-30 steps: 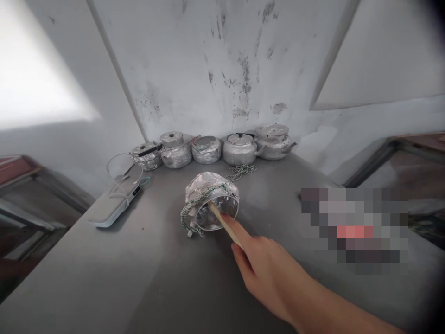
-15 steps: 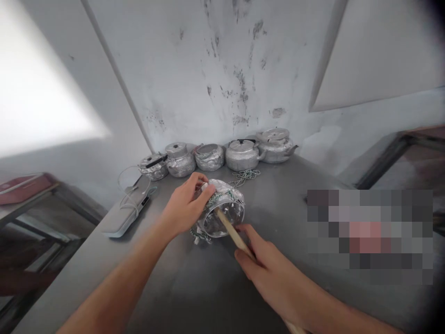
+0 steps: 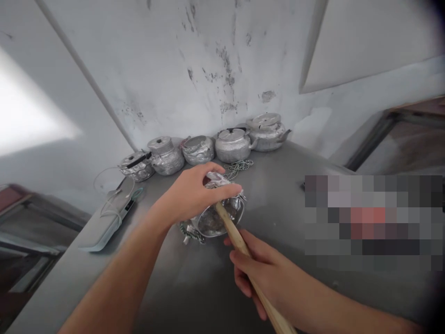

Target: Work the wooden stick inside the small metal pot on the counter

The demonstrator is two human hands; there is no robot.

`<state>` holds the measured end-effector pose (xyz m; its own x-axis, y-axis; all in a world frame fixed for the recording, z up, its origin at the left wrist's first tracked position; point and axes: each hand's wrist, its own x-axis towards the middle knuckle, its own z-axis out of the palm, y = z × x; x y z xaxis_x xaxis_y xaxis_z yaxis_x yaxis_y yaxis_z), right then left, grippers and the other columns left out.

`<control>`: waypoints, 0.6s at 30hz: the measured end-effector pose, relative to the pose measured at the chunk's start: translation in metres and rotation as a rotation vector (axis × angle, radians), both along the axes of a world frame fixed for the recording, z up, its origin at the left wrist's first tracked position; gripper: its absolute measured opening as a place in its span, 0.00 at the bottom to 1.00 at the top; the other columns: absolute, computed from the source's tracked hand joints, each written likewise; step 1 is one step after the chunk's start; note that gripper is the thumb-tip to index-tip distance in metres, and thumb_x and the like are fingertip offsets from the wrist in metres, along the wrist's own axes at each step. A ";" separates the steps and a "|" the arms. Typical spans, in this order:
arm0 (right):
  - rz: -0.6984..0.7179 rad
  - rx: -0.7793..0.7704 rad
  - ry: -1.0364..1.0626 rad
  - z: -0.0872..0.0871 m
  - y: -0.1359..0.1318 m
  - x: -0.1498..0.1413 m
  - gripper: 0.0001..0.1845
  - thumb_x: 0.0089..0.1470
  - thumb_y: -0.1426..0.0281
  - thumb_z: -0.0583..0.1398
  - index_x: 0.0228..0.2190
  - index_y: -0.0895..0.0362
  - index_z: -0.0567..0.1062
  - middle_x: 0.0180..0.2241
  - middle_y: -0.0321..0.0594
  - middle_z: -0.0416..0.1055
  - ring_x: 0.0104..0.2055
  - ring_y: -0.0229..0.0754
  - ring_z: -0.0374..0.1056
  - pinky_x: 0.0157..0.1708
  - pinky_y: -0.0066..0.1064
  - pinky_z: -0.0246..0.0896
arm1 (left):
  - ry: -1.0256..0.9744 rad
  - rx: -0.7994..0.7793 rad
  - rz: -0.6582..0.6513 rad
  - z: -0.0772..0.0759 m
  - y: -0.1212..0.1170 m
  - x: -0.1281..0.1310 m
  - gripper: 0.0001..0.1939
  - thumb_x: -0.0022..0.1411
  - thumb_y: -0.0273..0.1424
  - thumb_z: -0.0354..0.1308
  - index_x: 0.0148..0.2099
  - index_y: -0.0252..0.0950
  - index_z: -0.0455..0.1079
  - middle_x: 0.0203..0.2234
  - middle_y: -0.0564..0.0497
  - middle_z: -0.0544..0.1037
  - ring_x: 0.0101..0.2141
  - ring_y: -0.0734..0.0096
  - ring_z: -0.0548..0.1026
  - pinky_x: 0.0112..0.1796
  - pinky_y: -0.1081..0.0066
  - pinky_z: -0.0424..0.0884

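Note:
A dented silver pot [image 3: 217,218] lies on its side on the grey metal table [image 3: 194,283], its mouth facing me, with a green-and-white cord [image 3: 189,231] around it. My left hand [image 3: 193,195] grips the top of the pot, fingers wrapped over its rim. My right hand [image 3: 267,273] is closed round a wooden stick [image 3: 243,255], whose far end reaches into the pot's mouth.
A row of several silver kettles and pots [image 3: 203,146] stands against the stained wall at the table's back. A flat grey device with a white cable [image 3: 111,211] lies at the left edge. A loose cord [image 3: 238,167] lies behind the pot. A blurred patch [image 3: 371,220] covers the right.
My left hand came in from the left and closed over the top of the pot. My right hand slid back along the stick, whose tip stays in the pot's mouth.

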<state>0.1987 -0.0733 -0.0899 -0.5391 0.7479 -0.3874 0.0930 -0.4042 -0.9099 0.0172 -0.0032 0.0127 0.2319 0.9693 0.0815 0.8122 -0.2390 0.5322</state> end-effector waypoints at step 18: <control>0.035 0.290 -0.417 0.019 -0.003 0.007 0.11 0.67 0.63 0.51 0.33 0.50 0.67 0.24 0.29 0.64 0.22 0.36 0.60 0.24 0.29 0.60 | -0.152 -0.019 -0.037 -0.010 0.002 -0.006 0.26 0.60 0.58 0.61 0.54 0.51 0.78 0.57 0.54 0.74 0.56 0.47 0.72 0.53 0.56 0.72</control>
<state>0.2054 -0.0766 -0.0709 -0.4098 0.8407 -0.3540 0.4810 -0.1306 -0.8669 0.0113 -0.0008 0.0030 0.2537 0.9621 0.1000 0.7128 -0.2559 0.6530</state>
